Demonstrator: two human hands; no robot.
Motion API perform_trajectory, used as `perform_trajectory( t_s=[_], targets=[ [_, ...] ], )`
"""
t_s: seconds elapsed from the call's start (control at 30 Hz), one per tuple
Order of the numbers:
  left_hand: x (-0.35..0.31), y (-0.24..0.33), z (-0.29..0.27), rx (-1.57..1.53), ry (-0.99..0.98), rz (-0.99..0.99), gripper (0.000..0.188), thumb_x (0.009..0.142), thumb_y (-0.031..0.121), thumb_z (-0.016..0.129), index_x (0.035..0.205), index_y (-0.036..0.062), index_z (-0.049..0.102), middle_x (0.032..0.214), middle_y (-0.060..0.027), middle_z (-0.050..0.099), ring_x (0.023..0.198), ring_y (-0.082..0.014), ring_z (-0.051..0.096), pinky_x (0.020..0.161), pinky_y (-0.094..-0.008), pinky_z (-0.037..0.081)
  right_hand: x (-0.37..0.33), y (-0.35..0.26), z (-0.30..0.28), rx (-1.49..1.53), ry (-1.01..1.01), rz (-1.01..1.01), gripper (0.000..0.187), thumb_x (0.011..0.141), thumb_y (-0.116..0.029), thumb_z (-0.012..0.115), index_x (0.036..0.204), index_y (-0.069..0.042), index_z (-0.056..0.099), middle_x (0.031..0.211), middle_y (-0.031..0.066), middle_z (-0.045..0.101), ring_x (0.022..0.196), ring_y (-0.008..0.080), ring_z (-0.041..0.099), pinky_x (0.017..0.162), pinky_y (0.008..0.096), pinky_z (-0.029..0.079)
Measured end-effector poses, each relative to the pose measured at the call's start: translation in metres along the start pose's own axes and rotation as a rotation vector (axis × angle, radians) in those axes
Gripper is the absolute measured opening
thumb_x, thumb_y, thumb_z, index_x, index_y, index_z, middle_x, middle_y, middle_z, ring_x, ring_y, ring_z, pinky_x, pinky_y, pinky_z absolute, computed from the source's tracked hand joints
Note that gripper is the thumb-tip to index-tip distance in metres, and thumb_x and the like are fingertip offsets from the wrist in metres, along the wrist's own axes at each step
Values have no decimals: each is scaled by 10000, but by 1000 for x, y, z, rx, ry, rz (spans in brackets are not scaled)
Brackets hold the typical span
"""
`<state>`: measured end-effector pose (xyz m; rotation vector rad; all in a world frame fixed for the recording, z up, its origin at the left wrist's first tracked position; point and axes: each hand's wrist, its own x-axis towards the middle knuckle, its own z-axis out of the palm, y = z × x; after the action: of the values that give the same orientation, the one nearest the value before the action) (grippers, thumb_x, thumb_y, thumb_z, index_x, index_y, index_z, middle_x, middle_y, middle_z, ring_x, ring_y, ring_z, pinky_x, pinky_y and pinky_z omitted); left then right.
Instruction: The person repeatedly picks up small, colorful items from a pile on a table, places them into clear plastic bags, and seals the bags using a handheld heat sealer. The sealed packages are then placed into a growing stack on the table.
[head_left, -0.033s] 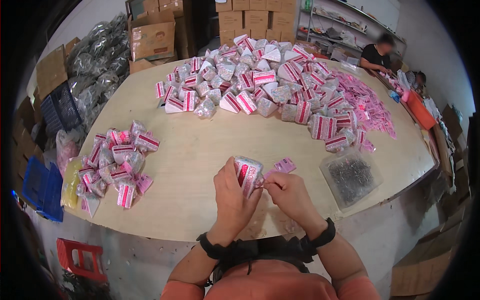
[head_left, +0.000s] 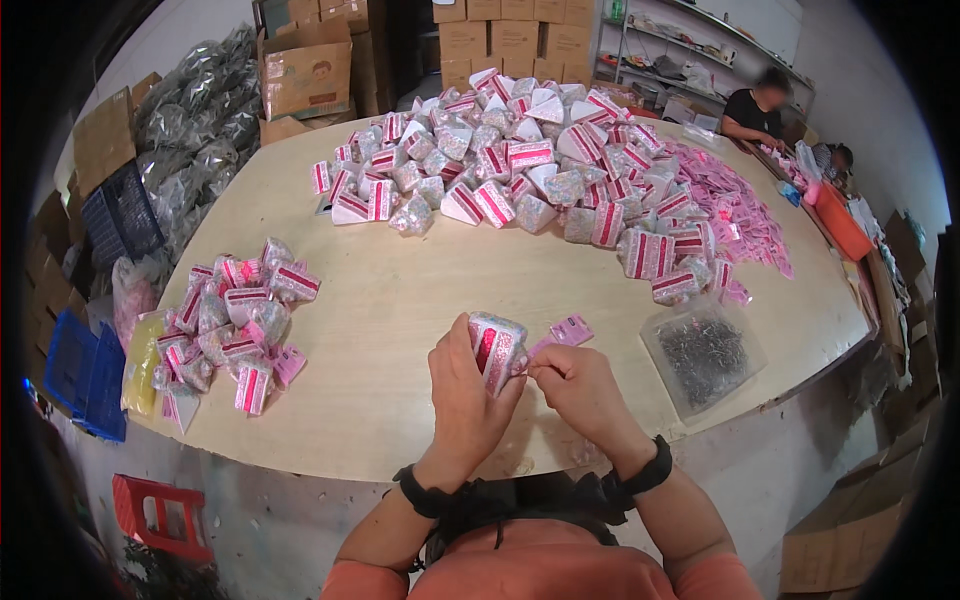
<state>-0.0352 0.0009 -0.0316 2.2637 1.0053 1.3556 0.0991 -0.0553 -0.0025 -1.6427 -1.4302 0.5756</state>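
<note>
My left hand [head_left: 465, 385] is closed around a glittery cake-slice ornament [head_left: 497, 350], white with red and pink stripes, held upright above the near part of the table. At the ornament's right corner, my right hand [head_left: 580, 390] has its thumb and forefinger pinched together. What sits in that pinch is too small to make out; something pink shows beside the fingertips. Just beyond the right hand a few pink cards [head_left: 570, 331] lie on the tabletop. To the right of it stands a clear plastic tub [head_left: 702, 357] of thin, dark metal pieces.
A large heap of cake-slice ornaments [head_left: 525, 155] covers the far side of the table [head_left: 390, 300]. Pink cards [head_left: 735, 205] are piled at its right. A smaller ornament group [head_left: 235, 320] lies left. Another person [head_left: 757, 110] sits at the far right. A red stool [head_left: 163, 515] stands lower left.
</note>
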Motion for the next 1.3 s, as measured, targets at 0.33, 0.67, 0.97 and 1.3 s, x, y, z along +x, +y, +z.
perform_trajectory(
  t_s=[0.33,0.67,0.97,1.3],
  targets=[
    [1,-4,-7,-223,-82,-264,733,627,143,741,1231,-10,355,1085,-191,464,992,-318,467,863,-378,394,-7,-17,3,-515,14,-314,102,789,-80,505,830,-22,578,655,174,576,642,346,590,543,430,449],
    [0,-2,-6,-199,-98,-321,730,637,159,748,1233,-28,370,1129,-188,483,1025,-285,517,868,-356,429,-4,-16,-6,-546,-26,-354,82,767,-75,520,796,-18,572,661,168,580,628,339,592,548,429,455],
    [3,5,-4,-149,-93,-260,721,631,175,744,1212,-20,365,1033,-196,472,960,-330,482,820,-402,414,-6,-17,-10,-646,-29,-370,73,749,-69,528,778,-30,582,666,158,591,619,316,607,541,400,470],
    [3,9,-1,-5,-80,-135,732,637,142,731,1213,-76,335,1012,-220,465,927,-363,462,797,-417,406,-6,-15,-1,-732,-12,-360,58,743,-58,522,765,-20,562,657,160,599,590,302,618,522,383,486]
  ],
)
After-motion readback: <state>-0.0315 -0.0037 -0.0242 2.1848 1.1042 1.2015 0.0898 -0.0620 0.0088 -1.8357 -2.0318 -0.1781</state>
